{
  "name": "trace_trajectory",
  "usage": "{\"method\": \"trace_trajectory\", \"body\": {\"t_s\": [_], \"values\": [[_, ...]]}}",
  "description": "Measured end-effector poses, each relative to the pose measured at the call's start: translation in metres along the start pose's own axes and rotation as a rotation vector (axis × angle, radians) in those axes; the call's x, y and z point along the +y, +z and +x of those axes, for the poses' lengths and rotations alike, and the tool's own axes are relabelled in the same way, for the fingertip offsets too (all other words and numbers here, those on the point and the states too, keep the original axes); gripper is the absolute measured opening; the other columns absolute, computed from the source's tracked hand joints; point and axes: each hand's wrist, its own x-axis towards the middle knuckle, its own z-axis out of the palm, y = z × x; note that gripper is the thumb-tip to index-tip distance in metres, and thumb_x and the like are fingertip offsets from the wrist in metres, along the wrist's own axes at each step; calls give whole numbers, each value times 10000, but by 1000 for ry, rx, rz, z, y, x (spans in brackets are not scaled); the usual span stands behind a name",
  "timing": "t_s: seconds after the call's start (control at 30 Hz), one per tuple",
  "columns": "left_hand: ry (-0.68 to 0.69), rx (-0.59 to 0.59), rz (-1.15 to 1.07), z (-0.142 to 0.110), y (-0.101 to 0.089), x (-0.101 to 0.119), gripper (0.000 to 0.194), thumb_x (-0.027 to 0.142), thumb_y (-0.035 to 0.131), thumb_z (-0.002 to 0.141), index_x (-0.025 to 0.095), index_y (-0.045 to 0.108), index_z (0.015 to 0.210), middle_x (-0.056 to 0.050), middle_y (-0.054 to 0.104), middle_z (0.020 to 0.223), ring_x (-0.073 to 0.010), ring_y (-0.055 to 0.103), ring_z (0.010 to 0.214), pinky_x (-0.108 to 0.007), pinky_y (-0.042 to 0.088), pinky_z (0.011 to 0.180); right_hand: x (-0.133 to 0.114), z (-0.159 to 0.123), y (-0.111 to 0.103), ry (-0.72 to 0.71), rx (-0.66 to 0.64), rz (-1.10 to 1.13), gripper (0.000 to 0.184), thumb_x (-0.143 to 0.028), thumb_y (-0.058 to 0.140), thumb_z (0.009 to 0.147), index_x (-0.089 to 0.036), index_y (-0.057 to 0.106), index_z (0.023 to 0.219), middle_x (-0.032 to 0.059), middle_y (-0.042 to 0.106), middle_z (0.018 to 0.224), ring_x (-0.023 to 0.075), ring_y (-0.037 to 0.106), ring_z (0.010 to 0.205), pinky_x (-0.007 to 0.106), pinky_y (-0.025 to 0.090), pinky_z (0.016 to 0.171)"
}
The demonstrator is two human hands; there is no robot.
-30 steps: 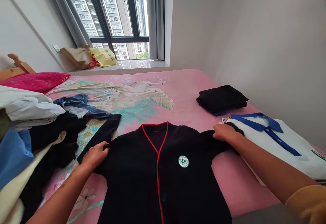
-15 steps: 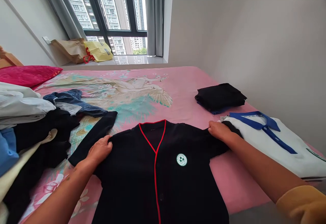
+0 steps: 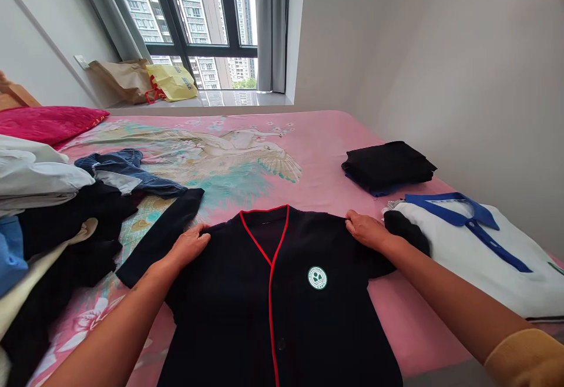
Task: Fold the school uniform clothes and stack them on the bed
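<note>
A black cardigan point(image 3: 282, 305) with red trim and a round green-and-white badge lies flat, front up, on the pink bedsheet point(image 3: 321, 152). My left hand point(image 3: 190, 245) rests on its left shoulder, fingers closed on the fabric. My right hand point(image 3: 365, 229) lies on its right shoulder, fingers gripping the cloth there. One black sleeve stretches out to the left of my left hand; the other sleeve end lies bunched just right of my right hand.
A white polo shirt with a blue collar point(image 3: 480, 246) lies folded at the right, a folded black garment point(image 3: 388, 167) behind it. A heap of mixed clothes point(image 3: 53, 211) fills the left side. A magenta pillow point(image 3: 48, 123) and paper bags point(image 3: 145, 81) sit by the window.
Both hands have slid inward along the cardigan's shoulders, toward the collar. The view has shifted slightly.
</note>
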Motion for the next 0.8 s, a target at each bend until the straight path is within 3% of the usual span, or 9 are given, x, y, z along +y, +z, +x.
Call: {"method": "trace_trajectory", "body": {"t_s": [0.1,0.2,0.3,0.37,0.47,0.53,0.63,0.7,0.8], "values": [[-118,-17,-108,5,4,-10,346,291,462,699,206,647,980,-16,689,830,-206,633,787,-260,461,688,11,3,1,144,33,-13,313,-332,280,914,-158,518,1020,146,634,918,259,598,854,330,380,704],[-80,-51,-270,9,3,-11,362,298,474,691,183,653,984,-1,691,797,-183,630,737,-245,466,665,1,9,-3,9,98,91,302,-322,300,913,-179,524,1056,115,603,1061,227,552,996,318,379,822],[12,-60,-321,12,3,1,401,397,525,694,167,656,994,-18,693,891,-198,624,841,-251,462,731,-29,16,-2,-216,137,217,400,-426,398,886,-187,476,1197,92,556,1171,206,496,1085,296,353,915],[40,-55,-320,13,8,9,420,472,574,670,182,666,960,-18,692,904,-204,618,862,-249,455,735,-49,21,5,-289,143,180,425,-454,453,861,-184,488,1187,95,559,1166,220,494,1081,307,348,925],[-17,-20,-343,14,17,12,397,520,545,699,182,665,870,-17,686,792,-195,620,783,-245,451,662,-66,32,17,-228,154,112,282,-358,398,895,-163,548,1032,110,603,1055,230,534,996,313,370,861],[-48,4,-355,14,19,9,415,545,513,722,172,654,839,-20,678,747,-190,621,747,-243,451,630,-67,38,21,-166,144,126,287,-306,317,921,-153,552,984,116,619,1004,223,556,945,305,384,811],[-37,-150,-497,14,14,3,456,556,598,664,167,638,899,-20,691,787,-191,633,746,-247,470,638,-60,45,17,-198,72,180,301,-332,309,927,-189,564,997,68,634,1017,183,575,923,260,397,781],[-48,-303,-617,15,8,2,505,520,695,573,158,629,918,-25,698,797,-201,640,740,-257,482,644,-56,48,12,-242,-28,238,298,-410,437,873,-206,571,1042,45,628,1069,175,573,952,238,402,788],[-104,-331,-647,18,3,7,500,474,768,455,157,644,820,-17,688,720,-211,636,706,-254,479,613,-56,53,9,-212,-121,303,392,-439,604,741,-185,598,1039,61,624,1089,203,564,978,242,407,784]]}}
